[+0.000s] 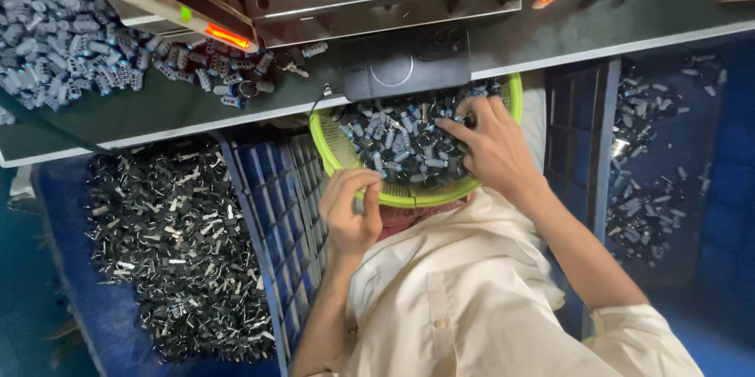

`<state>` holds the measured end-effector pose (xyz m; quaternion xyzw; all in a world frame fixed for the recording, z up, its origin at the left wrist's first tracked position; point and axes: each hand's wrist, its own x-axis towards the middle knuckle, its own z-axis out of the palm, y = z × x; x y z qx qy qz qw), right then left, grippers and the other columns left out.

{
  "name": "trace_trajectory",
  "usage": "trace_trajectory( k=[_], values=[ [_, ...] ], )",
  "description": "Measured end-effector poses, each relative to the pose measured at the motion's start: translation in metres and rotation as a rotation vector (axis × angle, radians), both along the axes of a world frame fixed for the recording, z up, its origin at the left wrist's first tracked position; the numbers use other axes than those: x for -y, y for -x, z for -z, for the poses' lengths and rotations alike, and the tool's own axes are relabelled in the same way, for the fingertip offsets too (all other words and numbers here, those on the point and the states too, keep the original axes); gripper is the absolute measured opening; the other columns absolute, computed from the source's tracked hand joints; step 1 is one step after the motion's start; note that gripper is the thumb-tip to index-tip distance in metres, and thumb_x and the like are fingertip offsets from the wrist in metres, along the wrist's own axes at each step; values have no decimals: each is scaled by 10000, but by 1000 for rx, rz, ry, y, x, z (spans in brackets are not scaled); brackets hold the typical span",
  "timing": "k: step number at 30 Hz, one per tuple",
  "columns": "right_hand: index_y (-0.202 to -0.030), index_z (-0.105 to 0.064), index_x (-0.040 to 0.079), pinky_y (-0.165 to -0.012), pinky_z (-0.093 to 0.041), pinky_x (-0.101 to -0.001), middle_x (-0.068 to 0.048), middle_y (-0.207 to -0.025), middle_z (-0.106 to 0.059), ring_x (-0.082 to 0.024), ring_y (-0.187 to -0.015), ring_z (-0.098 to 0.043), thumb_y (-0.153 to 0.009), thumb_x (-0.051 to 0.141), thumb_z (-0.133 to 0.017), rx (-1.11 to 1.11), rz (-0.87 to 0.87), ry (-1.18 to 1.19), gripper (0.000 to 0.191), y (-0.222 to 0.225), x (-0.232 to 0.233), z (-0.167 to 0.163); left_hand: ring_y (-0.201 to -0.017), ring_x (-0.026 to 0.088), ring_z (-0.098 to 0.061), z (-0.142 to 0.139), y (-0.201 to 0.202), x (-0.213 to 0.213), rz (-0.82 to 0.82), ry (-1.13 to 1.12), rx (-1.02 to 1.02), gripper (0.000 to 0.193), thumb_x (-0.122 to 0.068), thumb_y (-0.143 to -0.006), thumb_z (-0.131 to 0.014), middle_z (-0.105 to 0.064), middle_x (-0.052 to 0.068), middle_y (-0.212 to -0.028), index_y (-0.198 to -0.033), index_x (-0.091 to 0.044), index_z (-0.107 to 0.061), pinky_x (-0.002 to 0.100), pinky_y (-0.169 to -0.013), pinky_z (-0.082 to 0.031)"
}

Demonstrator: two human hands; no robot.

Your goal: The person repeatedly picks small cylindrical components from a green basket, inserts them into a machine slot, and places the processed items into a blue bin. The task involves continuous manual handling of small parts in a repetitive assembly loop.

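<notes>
The right hand [489, 149] digs with spread fingers into small grey-and-black parts [401, 141] heaped in the lime mesh basket [334, 158] at the workbench's near edge — nothing pinched that I can see. The left hand [350, 208] pinches the basket's near rim. The parts look light, hard and loose — best picked singly by their bodies.

The right hand [491, 149] hides part of the round green plastic basket [334, 153]; its small parts are too tiny to identify.

Grey workbench [543, 39] carries small parts [55, 47], a phone [405, 62].
</notes>
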<state>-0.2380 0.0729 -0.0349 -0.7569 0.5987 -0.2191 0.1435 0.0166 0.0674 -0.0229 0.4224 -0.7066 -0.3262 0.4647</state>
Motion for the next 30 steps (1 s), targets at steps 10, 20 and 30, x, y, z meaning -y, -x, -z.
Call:
trace_trajectory(
  k=[10,20,30],
  values=[
    [-1105,-644,59,-969,-509,-404,-138,-1184,-629,-349,-1136,-619,-818,-88,-720,259,42,-11,331,-8,-10,-2,-1017,389,-666,-14,53,25,189,48,-17,202,-61,-904,-679,-693,193,-1087,-1081,26,-637,432,-908,-541],
    [-1111,-609,-20,-945,-512,-287,-154,-1177,-649,-200,-1103,-637,-867,-241,-585,1123,353,19,330,-33,-52,26,-846,270,-713,-15,51,25,350,-277,-200,233,-136,-895,-694,-689,152,-938,-1067,8,-629,337,-776,-562],
    [-1101,-508,15,-808,-605,-307,-192,-1084,-708,-230,-1010,-728,-843,-254,-566,1125,323,22,377,-34,-50,42,-608,101,-633,-17,49,24,291,-454,-256,140,-159,-947,-724,-670,32,-723,-971,-28,-679,267,-566,-475]
  ],
)
